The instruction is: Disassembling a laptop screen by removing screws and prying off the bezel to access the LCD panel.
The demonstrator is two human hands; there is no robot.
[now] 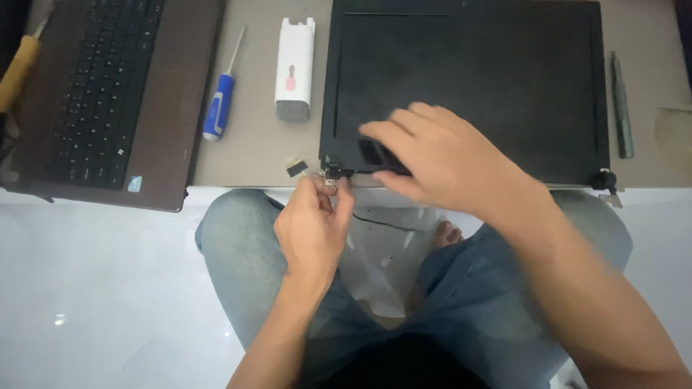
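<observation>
A detached black laptop screen panel (468, 79) lies flat on a low grey-brown surface in front of me. My left hand (313, 223) pinches the metal hinge and cable (330, 176) at the panel's lower left corner. A small connector tab (295, 168) sticks out just left of that corner. My right hand (440, 155) rests on the panel's lower edge with its fingers spread over the bezel, slightly blurred. Another hinge (604, 180) shows at the lower right corner.
A brown laptop base with keyboard (108, 94) sits at the left. A blue-handled screwdriver (220, 101) and a white cleaning brush tool (294, 68) lie between it and the panel. A thin metal tool (621, 108) lies at the right. My crossed legs in jeans (245, 266) are below.
</observation>
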